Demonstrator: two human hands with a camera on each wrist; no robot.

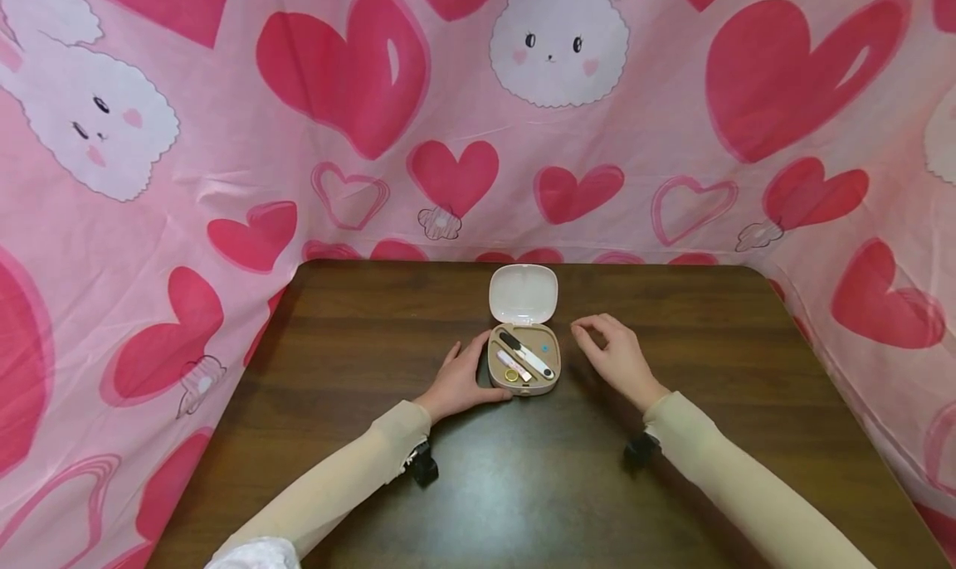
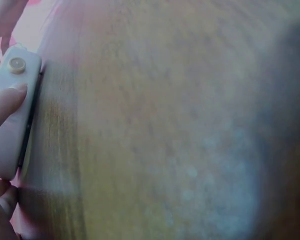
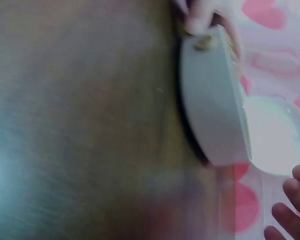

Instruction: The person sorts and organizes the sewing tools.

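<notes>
A small white lidded case (image 1: 525, 392) sits on the table, its hinged lid (image 1: 524, 294) standing up at the back. In its beige compartments lie a slim black-and-white tool (image 1: 534, 362), a little white-and-pink stick (image 1: 514, 365), a round gold piece (image 1: 511, 376) and a tiny blue piece (image 1: 544, 348). My left hand (image 1: 461, 382) grips the case from its left side. In the left wrist view, the thumb (image 2: 10, 102) presses on the front wall beside a round clasp (image 2: 16, 65). To the right of the case, apart from it, my right hand (image 1: 616, 357) hovers with loosely bent fingers, nothing seen in them.
The dark wooden table (image 1: 358, 337) spreads out around the case. Pink cloth (image 1: 456, 96) with hearts and rabbits hangs behind it and along both sides. A black wrist camera (image 1: 422, 465) is strapped under the left forearm, another (image 1: 640, 450) under the right.
</notes>
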